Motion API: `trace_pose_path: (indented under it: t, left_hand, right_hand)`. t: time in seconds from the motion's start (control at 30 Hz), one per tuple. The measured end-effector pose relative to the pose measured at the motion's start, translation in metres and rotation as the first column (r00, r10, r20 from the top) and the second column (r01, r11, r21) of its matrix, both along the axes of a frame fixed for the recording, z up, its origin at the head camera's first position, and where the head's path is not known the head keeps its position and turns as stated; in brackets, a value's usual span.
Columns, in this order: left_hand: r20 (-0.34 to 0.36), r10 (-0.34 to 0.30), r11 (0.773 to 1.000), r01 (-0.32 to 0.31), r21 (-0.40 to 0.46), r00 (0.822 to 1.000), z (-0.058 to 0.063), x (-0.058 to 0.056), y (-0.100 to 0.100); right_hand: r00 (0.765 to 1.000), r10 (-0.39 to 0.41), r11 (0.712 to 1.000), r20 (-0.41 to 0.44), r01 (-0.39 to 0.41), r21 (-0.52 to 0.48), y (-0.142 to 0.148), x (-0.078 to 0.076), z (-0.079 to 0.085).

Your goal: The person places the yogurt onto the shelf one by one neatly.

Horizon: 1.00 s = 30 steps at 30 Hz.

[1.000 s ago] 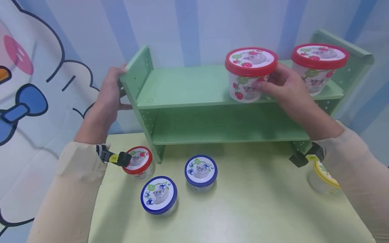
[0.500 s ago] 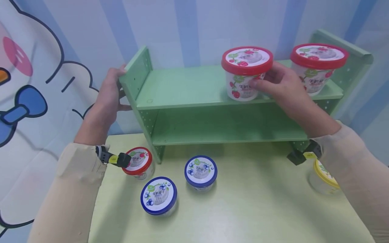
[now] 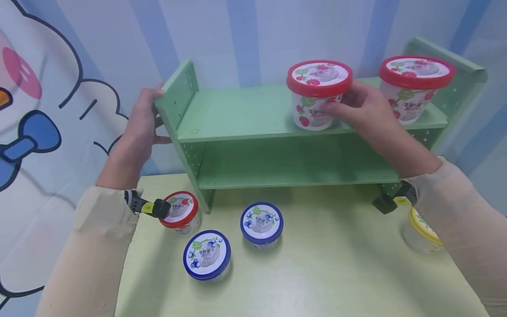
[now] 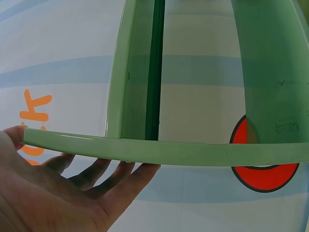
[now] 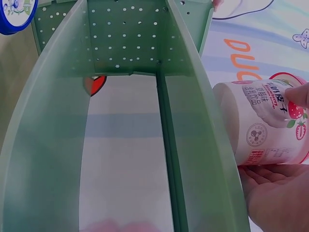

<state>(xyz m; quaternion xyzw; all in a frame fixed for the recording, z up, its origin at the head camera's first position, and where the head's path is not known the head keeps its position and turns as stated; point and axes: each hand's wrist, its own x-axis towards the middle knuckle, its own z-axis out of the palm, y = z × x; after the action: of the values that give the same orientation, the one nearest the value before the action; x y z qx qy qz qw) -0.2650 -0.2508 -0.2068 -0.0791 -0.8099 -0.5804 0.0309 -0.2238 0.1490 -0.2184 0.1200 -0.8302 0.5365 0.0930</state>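
In the head view my right hand (image 3: 366, 108) grips a white strawberry tub (image 3: 314, 110) with a red lid. It holds the tub upright at the front of the upper board of a green two-tier shelf (image 3: 237, 110); whether the base touches the board I cannot tell. The right wrist view has this tub (image 5: 263, 123) at its right side, thumb on the label. My left hand (image 3: 136, 121) rests against the shelf's left side panel (image 4: 193, 152). Seen from the left wrist, its spread fingers press on the panel's outer face, with one digit at the end corner.
A second red-lidded tub (image 3: 412, 94) stands at the upper board's right end. On the table (image 3: 317, 273) are two blue-lidded tubs, one nearer (image 3: 207, 255) and one farther (image 3: 262, 224), a red-lidded tub (image 3: 180, 211) by the shelf's left foot, and a yellow-lidded tub (image 3: 421, 233) partly behind my right sleeve.
My right hand has shifted the strawberry tub a little to the left along the upper board. The left hand and the other tubs have stayed in place.
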Motion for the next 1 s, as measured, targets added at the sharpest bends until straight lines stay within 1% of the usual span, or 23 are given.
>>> trace_pose_path:
  t: [0.27,0.57,1.0]
  left_hand:
    - [-0.004,-0.009,1.000,0.009,0.000,1.000,0.001,-0.001,0.001]
    - [-0.023,-0.043,0.999,0.043,0.006,0.999,0.002,-0.001,-0.003]
    - [-0.026,-0.045,0.999,0.044,-0.006,0.999,0.001,-0.002,-0.003]
  right_hand:
    - [1.000,0.000,0.999,0.027,-0.001,0.034,0.001,0.001,0.002]
    - [0.999,-0.004,0.998,0.054,0.000,0.068,-0.003,-0.004,0.005]
    - [0.996,-0.008,0.997,0.094,0.001,0.077,-0.003,-0.010,0.007]
